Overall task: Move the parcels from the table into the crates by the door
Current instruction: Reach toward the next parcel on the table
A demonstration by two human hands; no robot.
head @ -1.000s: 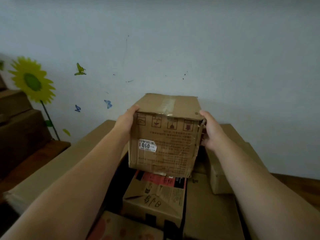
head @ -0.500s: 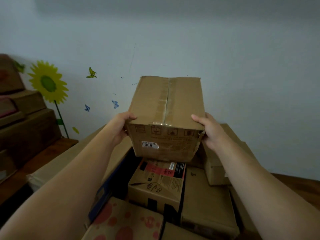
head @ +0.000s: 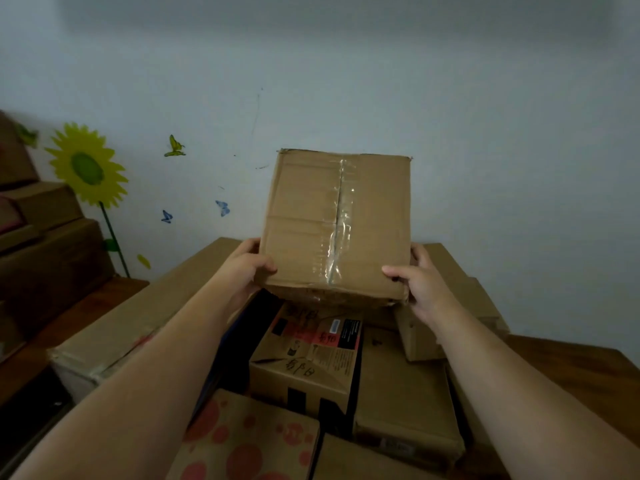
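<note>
Your left hand (head: 247,268) and right hand (head: 420,282) grip the taped parcel (head: 334,223) by its sides, holding it above the packed boxes (head: 304,362), near the far wall (head: 485,133).

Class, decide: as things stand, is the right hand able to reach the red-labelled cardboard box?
Probably not: the right hand grips the taped brown cardboard parcel above the red-labelled cardboard box.

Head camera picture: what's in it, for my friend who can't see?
A left hand and right hand grip a taped cardboard box by its sides over a pile of parcels. Behind, a pale wall bears a sunflower sticker.
</note>
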